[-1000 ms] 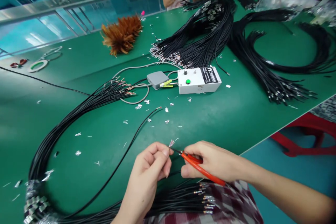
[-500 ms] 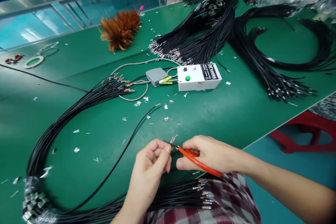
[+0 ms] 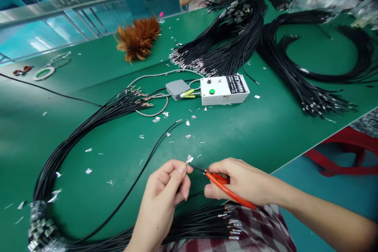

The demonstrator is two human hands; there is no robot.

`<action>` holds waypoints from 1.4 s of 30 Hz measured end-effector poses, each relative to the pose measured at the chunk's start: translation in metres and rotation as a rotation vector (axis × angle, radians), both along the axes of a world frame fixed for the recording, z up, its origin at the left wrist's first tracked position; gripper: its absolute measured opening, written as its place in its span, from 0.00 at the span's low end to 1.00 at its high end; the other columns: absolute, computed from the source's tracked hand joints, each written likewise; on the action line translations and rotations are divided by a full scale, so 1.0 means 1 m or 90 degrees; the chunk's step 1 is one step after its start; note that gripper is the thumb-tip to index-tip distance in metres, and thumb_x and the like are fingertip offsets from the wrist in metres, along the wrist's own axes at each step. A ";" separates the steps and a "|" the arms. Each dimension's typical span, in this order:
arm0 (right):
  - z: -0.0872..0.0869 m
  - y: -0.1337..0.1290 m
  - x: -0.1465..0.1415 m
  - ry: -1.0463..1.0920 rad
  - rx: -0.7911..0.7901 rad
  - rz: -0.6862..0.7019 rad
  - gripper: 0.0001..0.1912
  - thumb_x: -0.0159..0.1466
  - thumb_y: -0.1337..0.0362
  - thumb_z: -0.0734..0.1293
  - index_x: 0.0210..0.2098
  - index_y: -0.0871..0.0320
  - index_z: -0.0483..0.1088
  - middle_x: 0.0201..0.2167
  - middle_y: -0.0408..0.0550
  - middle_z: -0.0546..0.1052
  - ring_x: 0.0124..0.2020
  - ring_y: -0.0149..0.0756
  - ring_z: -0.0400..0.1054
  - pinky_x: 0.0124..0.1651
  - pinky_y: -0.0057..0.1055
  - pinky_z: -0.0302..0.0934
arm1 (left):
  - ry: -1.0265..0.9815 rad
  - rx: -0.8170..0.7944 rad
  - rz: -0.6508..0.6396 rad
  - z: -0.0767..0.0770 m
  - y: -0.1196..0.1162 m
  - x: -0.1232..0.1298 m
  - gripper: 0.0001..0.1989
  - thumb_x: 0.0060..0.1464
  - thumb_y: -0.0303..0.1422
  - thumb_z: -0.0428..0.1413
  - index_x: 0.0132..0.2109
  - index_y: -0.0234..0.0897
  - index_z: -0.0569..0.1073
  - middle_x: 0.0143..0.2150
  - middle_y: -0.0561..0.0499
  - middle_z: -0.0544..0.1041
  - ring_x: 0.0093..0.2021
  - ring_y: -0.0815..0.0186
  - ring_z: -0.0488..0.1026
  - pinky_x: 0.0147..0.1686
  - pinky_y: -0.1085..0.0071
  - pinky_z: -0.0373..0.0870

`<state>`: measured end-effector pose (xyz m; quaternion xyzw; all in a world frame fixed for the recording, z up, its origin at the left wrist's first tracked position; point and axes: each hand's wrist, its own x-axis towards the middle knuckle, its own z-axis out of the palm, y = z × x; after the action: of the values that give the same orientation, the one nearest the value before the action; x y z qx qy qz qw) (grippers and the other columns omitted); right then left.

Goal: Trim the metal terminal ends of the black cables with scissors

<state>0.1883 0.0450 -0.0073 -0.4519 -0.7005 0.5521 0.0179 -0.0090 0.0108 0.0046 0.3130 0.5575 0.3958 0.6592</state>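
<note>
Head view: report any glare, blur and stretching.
Head view: pale glare washes the smooth green tabletop at left; small print on the white rectangular box is too blurred to read; the bare right forearm looks stretched toward the frame edge.

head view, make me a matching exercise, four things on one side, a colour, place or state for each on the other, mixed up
1. labelled box
2. cutters
3. feather duster
4. clips

A. brown
B. in the right hand
C. yellow
D. white, with a green button

Pairs: 1-D, 2-B, 3-A, 4-C
</note>
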 end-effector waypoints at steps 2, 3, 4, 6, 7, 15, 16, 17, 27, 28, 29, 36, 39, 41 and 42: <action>0.001 0.002 -0.003 0.005 0.001 0.013 0.23 0.57 0.44 0.65 0.22 0.56 0.57 0.20 0.36 0.57 0.22 0.27 0.48 0.22 0.24 0.44 | -0.005 -0.008 -0.003 -0.001 0.000 0.002 0.10 0.57 0.37 0.56 0.34 0.33 0.73 0.16 0.59 0.65 0.17 0.78 0.49 0.16 0.80 0.42; 0.002 0.003 -0.005 0.011 -0.004 0.019 0.23 0.58 0.44 0.65 0.22 0.56 0.58 0.20 0.35 0.57 0.22 0.27 0.48 0.22 0.24 0.45 | -0.008 -0.012 -0.005 -0.001 0.000 0.002 0.10 0.57 0.37 0.56 0.34 0.33 0.73 0.16 0.59 0.65 0.17 0.78 0.49 0.16 0.80 0.41; 0.002 0.005 -0.006 0.020 -0.010 0.024 0.23 0.58 0.44 0.65 0.23 0.56 0.58 0.20 0.35 0.57 0.22 0.27 0.48 0.22 0.24 0.45 | -0.011 -0.016 -0.010 -0.001 -0.001 0.003 0.10 0.57 0.37 0.56 0.33 0.33 0.72 0.15 0.59 0.65 0.17 0.78 0.49 0.16 0.80 0.40; 0.002 0.007 -0.008 0.035 -0.021 0.032 0.23 0.58 0.44 0.65 0.23 0.56 0.58 0.19 0.35 0.57 0.22 0.26 0.48 0.21 0.24 0.45 | -0.019 -0.021 -0.020 -0.002 -0.001 0.003 0.10 0.56 0.37 0.57 0.33 0.33 0.72 0.15 0.58 0.65 0.16 0.78 0.49 0.15 0.80 0.40; 0.001 0.009 -0.009 0.040 -0.025 0.036 0.23 0.58 0.44 0.64 0.23 0.56 0.58 0.19 0.35 0.56 0.22 0.26 0.47 0.21 0.24 0.44 | -0.020 -0.023 -0.023 -0.002 -0.001 0.003 0.10 0.56 0.37 0.57 0.33 0.33 0.72 0.15 0.58 0.65 0.16 0.78 0.49 0.15 0.81 0.40; 0.001 0.012 -0.010 0.044 -0.018 0.041 0.25 0.58 0.43 0.65 0.22 0.56 0.55 0.20 0.35 0.54 0.21 0.26 0.46 0.21 0.25 0.42 | -0.020 -0.018 -0.021 -0.001 0.000 0.002 0.11 0.57 0.37 0.56 0.32 0.32 0.73 0.15 0.59 0.65 0.16 0.79 0.48 0.15 0.81 0.40; 0.000 0.012 -0.010 0.056 -0.039 0.044 0.25 0.58 0.43 0.65 0.22 0.56 0.55 0.20 0.35 0.54 0.22 0.26 0.45 0.21 0.25 0.43 | -0.023 -0.018 -0.020 -0.002 0.000 0.002 0.11 0.57 0.37 0.56 0.33 0.32 0.73 0.15 0.59 0.65 0.16 0.79 0.47 0.15 0.81 0.40; 0.000 0.012 -0.010 0.070 -0.062 0.046 0.24 0.58 0.43 0.64 0.22 0.56 0.56 0.20 0.35 0.54 0.22 0.26 0.45 0.22 0.25 0.43 | -0.026 -0.022 -0.018 -0.002 0.001 0.002 0.11 0.57 0.37 0.56 0.33 0.32 0.74 0.15 0.58 0.65 0.16 0.79 0.47 0.15 0.81 0.40; 0.001 0.016 -0.010 0.132 -0.155 0.054 0.24 0.58 0.44 0.65 0.22 0.56 0.54 0.21 0.36 0.52 0.22 0.26 0.44 0.23 0.26 0.42 | -0.048 -0.035 -0.038 0.001 0.001 0.001 0.11 0.57 0.36 0.55 0.31 0.32 0.73 0.14 0.59 0.63 0.16 0.78 0.46 0.16 0.80 0.40; 0.001 0.016 -0.010 0.133 -0.156 0.054 0.25 0.58 0.44 0.65 0.22 0.56 0.54 0.21 0.36 0.52 0.22 0.26 0.44 0.23 0.25 0.42 | -0.049 -0.036 -0.038 0.001 0.001 0.001 0.11 0.57 0.36 0.55 0.31 0.32 0.73 0.14 0.59 0.63 0.16 0.78 0.46 0.16 0.79 0.39; 0.001 0.016 -0.010 0.131 -0.154 0.054 0.25 0.58 0.44 0.65 0.22 0.56 0.54 0.21 0.36 0.52 0.22 0.26 0.44 0.23 0.25 0.43 | -0.051 -0.035 -0.039 0.001 0.001 0.000 0.11 0.57 0.36 0.56 0.31 0.31 0.73 0.14 0.59 0.63 0.16 0.78 0.46 0.16 0.79 0.39; 0.002 0.012 -0.011 0.036 -0.042 0.032 0.25 0.57 0.43 0.64 0.22 0.57 0.57 0.20 0.35 0.54 0.22 0.26 0.45 0.22 0.25 0.42 | -0.064 -0.041 -0.040 -0.002 0.001 0.001 0.11 0.57 0.36 0.56 0.32 0.32 0.73 0.14 0.58 0.64 0.16 0.78 0.46 0.17 0.77 0.39; 0.001 0.010 -0.010 0.018 -0.008 0.022 0.24 0.57 0.43 0.65 0.21 0.57 0.58 0.19 0.36 0.56 0.22 0.27 0.46 0.22 0.25 0.42 | -0.102 -0.052 -0.040 0.001 0.002 -0.002 0.12 0.59 0.36 0.54 0.32 0.32 0.73 0.14 0.60 0.63 0.15 0.78 0.45 0.18 0.76 0.42; -0.002 0.009 -0.006 0.000 -0.012 0.011 0.24 0.57 0.44 0.65 0.21 0.57 0.58 0.19 0.36 0.56 0.22 0.27 0.47 0.22 0.25 0.43 | -0.145 -0.062 -0.036 0.004 0.003 -0.006 0.12 0.59 0.36 0.53 0.31 0.33 0.72 0.13 0.61 0.60 0.15 0.78 0.43 0.19 0.75 0.43; -0.003 0.009 -0.003 -0.006 -0.018 0.003 0.24 0.57 0.44 0.66 0.21 0.57 0.58 0.19 0.36 0.56 0.22 0.27 0.47 0.22 0.25 0.43 | -0.160 -0.061 -0.033 0.006 0.004 -0.009 0.12 0.59 0.36 0.53 0.31 0.33 0.72 0.13 0.62 0.59 0.15 0.78 0.43 0.19 0.75 0.43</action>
<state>0.1849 0.0541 -0.0102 -0.4531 -0.6936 0.5599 0.0065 -0.0176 0.0143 0.0110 0.2429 0.4805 0.3878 0.7482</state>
